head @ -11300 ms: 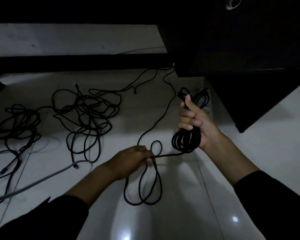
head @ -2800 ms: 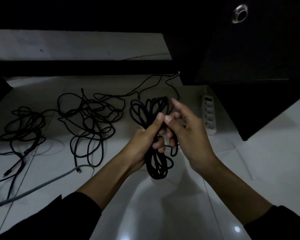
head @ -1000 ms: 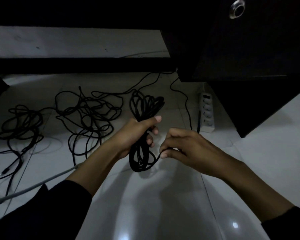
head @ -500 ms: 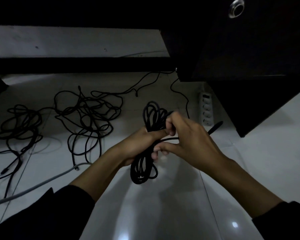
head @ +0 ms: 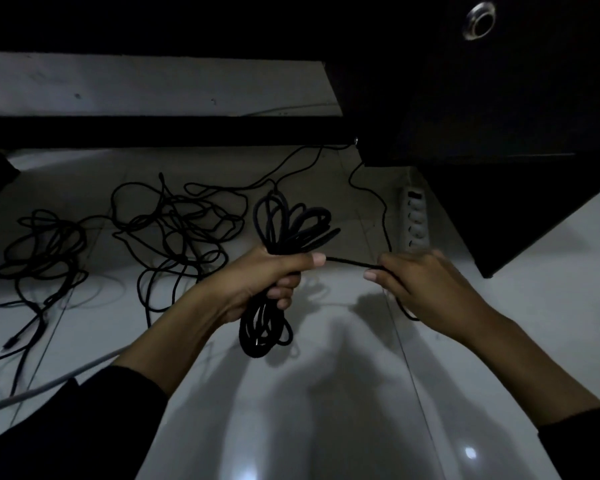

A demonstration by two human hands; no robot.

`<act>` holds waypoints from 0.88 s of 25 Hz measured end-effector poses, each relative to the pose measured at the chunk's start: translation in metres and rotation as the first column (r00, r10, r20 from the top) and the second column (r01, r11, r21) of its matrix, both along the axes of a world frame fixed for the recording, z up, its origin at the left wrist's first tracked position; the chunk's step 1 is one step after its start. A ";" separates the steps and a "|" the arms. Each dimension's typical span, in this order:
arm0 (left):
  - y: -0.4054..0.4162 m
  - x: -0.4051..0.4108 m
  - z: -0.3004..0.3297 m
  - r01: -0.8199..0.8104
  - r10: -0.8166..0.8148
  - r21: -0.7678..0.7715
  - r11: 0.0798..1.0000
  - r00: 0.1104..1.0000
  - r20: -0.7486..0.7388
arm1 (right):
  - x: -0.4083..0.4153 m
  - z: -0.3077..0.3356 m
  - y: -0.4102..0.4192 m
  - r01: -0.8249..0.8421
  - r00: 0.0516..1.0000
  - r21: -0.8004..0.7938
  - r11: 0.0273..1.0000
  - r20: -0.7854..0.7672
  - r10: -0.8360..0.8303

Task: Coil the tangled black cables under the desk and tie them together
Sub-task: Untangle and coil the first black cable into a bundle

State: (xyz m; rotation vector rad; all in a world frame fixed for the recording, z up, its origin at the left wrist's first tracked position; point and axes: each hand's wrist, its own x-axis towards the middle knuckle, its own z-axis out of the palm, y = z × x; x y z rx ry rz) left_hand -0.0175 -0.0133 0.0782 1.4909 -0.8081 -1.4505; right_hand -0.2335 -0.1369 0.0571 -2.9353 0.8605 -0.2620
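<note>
The pale tiled floor (head: 326, 427) carries two tangles of black cable (head: 174, 233) (head: 39, 258) at far left, a grey cable (head: 49, 386) near left, and a power strip (head: 414, 220) far right.

From my remote station, I find no legible text, label, brand, number or sign anywhere in this dim under-desk view; no surface carries readable print.

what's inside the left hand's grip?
The left hand grips the middle of the coiled black cable; loops show above and below. A strand runs to the right hand. Any wrap inside the grip is covered.
</note>
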 end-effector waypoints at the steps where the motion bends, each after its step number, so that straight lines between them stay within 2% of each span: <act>1: 0.000 0.001 -0.002 -0.047 0.046 -0.034 0.998 0.999 -0.020 | -0.003 -0.002 -0.004 0.032 0.999 -0.029 0.999 -0.032 -0.033; 2: -0.001 0.003 -0.003 -0.100 0.097 -0.069 0.993 0.994 -0.047 | -0.007 -0.002 -0.007 0.090 0.995 0.022 0.996 -0.040 -0.089; 3: -0.001 0.005 -0.004 -0.153 0.146 -0.099 0.983 0.986 -0.078 | -0.011 -0.001 -0.008 0.147 0.988 0.185 0.972 0.012 -0.151; 4: -0.001 0.008 -0.005 -0.198 0.186 -0.124 0.972 0.977 -0.101 | -0.013 0.000 -0.006 0.162 0.970 0.424 0.891 0.097 -0.222; 5: -0.002 0.010 -0.007 -0.232 0.216 -0.145 0.962 0.969 -0.119 | -0.012 0.003 0.000 0.103 0.936 0.624 0.774 0.204 -0.288; 6: -0.003 0.010 -0.009 -0.258 0.237 -0.159 0.953 0.961 -0.142 | -0.008 0.007 0.008 0.011 0.883 0.735 0.678 0.311 -0.351; 8: -0.004 0.007 -0.015 -0.285 0.252 -0.177 0.942 0.949 -0.191 | 0.003 0.013 0.025 -0.138 0.774 0.824 0.549 0.435 -0.459; 10: -0.006 -0.001 -0.020 -0.293 0.255 -0.179 0.939 0.945 -0.207 | 0.015 0.017 0.036 -0.228 0.704 0.871 0.434 0.456 -0.545; 12: -0.008 -0.010 -0.023 -0.283 0.247 -0.176 0.943 0.948 -0.202 | 0.028 0.022 0.041 -0.283 0.671 0.874 0.395 0.475 -0.570; 14: -0.009 -0.019 -0.024 -0.249 0.211 -0.187 0.950 0.956 -0.203 | 0.039 0.028 0.047 -0.283 0.675 0.839 0.465 0.519 -0.524; 16: -0.010 -0.027 -0.024 -0.219 0.173 -0.195 0.956 0.958 -0.228 | 0.044 0.030 0.052 -0.194 0.752 0.748 0.635 0.529 -0.393; 18: -0.011 -0.033 -0.022 -0.197 0.141 -0.202 0.959 0.955 -0.260 | 0.046 0.034 0.056 -0.099 0.862 0.566 0.818 0.460 -0.214; 19: -0.011 -0.035 -0.021 -0.188 0.127 -0.219 0.958 0.956 -0.266 | 0.047 0.035 0.056 -0.071 0.894 0.484 0.872 0.418 -0.159; 22: -0.012 -0.037 -0.018 -0.191 0.111 -0.273 0.943 0.953 -0.281 | 0.049 0.041 0.056 -0.007 0.941 0.403 0.915 0.311 -0.130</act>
